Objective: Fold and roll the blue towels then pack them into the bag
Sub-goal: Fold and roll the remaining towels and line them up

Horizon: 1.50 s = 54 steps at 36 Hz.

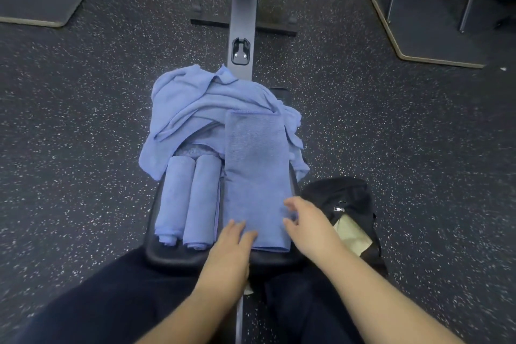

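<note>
Your left hand (233, 243) lies on the near end of the folded towel (257, 181), fingers fairly straight and flat on the cloth, gripping nothing. Your right hand (304, 220) is at the towel's near right edge, fingers spread and loosely bent; whether they touch the cloth or hang just over it, you can't tell from here. That folded towel runs as a long strip away from you along the right side of the black seat pad (173, 255). Just to its left, two rolled towels (188, 201) lie side by side, touching, also pointing away from you. Beyond them a heap of unfolded blue towels (195, 103) spills over the pad's far end. The black bag (349, 204) sits on the speckled floor (83, 134) beside your right hand, top open, something pale showing inside.
</note>
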### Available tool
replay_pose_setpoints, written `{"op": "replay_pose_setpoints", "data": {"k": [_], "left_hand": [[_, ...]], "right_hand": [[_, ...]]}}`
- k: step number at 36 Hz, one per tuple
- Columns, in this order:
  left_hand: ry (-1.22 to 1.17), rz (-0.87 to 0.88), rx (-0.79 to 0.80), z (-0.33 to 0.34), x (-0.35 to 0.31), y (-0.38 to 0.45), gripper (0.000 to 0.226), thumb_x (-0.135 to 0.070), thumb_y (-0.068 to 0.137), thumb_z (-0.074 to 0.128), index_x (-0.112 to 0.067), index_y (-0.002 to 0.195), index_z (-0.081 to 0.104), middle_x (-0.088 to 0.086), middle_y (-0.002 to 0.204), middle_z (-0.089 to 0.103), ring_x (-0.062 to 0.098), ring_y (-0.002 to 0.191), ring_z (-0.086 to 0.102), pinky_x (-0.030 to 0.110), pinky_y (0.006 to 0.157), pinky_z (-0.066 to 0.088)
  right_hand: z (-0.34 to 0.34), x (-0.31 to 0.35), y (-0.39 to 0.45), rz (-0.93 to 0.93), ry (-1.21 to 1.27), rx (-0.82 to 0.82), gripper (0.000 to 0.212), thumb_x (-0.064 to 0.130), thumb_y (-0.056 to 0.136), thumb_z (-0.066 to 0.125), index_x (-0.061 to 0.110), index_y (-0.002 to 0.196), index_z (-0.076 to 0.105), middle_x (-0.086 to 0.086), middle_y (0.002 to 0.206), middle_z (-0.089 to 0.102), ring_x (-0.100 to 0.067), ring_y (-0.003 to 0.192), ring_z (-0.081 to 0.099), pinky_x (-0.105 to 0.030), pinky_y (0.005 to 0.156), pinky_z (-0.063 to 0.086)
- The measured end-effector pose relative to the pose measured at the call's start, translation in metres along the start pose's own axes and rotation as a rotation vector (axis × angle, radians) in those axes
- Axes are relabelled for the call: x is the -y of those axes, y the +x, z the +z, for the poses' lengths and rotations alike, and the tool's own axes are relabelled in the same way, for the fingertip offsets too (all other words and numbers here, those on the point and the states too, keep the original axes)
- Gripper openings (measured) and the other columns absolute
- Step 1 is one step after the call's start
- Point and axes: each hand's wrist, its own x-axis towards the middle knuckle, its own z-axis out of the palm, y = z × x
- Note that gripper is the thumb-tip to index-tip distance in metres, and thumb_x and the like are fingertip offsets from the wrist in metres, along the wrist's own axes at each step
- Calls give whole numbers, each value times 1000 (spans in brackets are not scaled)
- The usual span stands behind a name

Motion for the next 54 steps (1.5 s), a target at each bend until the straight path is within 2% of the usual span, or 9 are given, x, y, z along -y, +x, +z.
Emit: {"op": "replay_pose_setpoints", "data": {"k": [2, 6, 11, 17, 20, 28, 37, 49, 54], "left_hand": [[97, 10, -64, 8, 4, 0, 80, -1, 26, 91, -16, 102, 66, 12, 111, 66, 33, 106, 66, 35, 79, 55], [150, 43, -66, 7, 2, 3, 73, -2, 22, 91, -17, 89, 68, 8, 104, 65, 31, 102, 67, 34, 65, 60], [-20, 42, -149, 7, 6, 6, 57, 6, 43, 80, -17, 89, 54, 1, 98, 51, 22, 89, 56, 35, 65, 55], [-72, 60, -243, -3, 1, 7, 50, 15, 46, 73, -16, 79, 49, 1, 87, 45, 17, 80, 37, 39, 54, 50], [-58, 59, -269, -6, 1, 7, 48, 16, 49, 70, -15, 80, 50, 1, 87, 46, 18, 80, 36, 39, 53, 49], [187, -11, -193, 9, 3, 9, 65, 14, 23, 77, -17, 74, 52, 2, 76, 47, 22, 65, 50, 31, 46, 47], [351, 66, -154, -2, 1, 17, 58, 7, 17, 83, -12, 64, 55, 7, 63, 49, 27, 55, 51, 31, 41, 38], [350, 131, -174, 3, 0, 23, 53, -2, 31, 84, -15, 76, 60, 4, 71, 51, 25, 61, 52, 34, 47, 42], [346, 131, -140, 2, 2, 24, 56, -1, 26, 86, -16, 74, 60, 2, 70, 51, 24, 61, 52, 33, 46, 41]], "right_hand": [[8, -2, -7, 32, -42, 51, 43, 18, 93, 52, 17, 136, 45, -4, 134, 48, -20, 121, 50, -26, 101, 35], [19, -2, -12, 61, -105, 85, 42, 20, 95, 52, 18, 134, 38, -7, 131, 41, -27, 114, 54, -33, 95, 40], [25, 0, -7, 84, -49, 27, 43, 12, 93, 53, 15, 133, 36, -7, 130, 35, -27, 107, 55, -30, 89, 39], [24, -2, 0, 84, 23, -46, 35, 0, 88, 49, 13, 120, 45, -5, 120, 40, -25, 94, 55, -29, 81, 39], [21, -6, 2, 38, 48, -110, 32, -2, 87, 47, 13, 115, 49, -3, 113, 41, -22, 91, 53, -29, 81, 40], [22, -10, 5, 39, 43, -109, 30, -5, 87, 43, 12, 112, 51, -4, 110, 42, -24, 88, 52, -32, 80, 40], [24, -16, 11, 166, 60, -42, 36, 29, 92, 60, 11, 119, 45, -7, 108, 59, -23, 102, 54, -27, 75, 36], [33, -10, 27, 174, 105, -115, 42, 33, 92, 60, 12, 125, 44, -8, 107, 64, -25, 103, 58, -31, 79, 42], [30, -6, 31, 126, 76, -149, 20, 19, 92, 56, 15, 111, 53, -2, 104, 60, -22, 95, 57, -32, 77, 43]]}}
